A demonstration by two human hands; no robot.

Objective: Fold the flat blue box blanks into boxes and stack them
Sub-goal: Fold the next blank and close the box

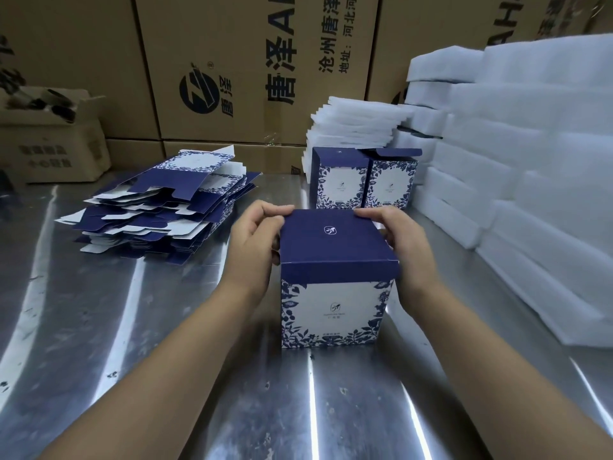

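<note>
My left hand [255, 247] and right hand [403, 247] pinch the box [335, 277] lid's far corners; it looks light, thin and crushable.

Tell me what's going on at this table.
A person is folding blue-and-white cartons. Their left hand and right hand grip the top of an upright box on the metal table, with its lid folded down. Two more folded boxes stand behind it with top flaps up. A pile of flat blanks waits on the left, and white foam sheets are stacked on the right.
</note>
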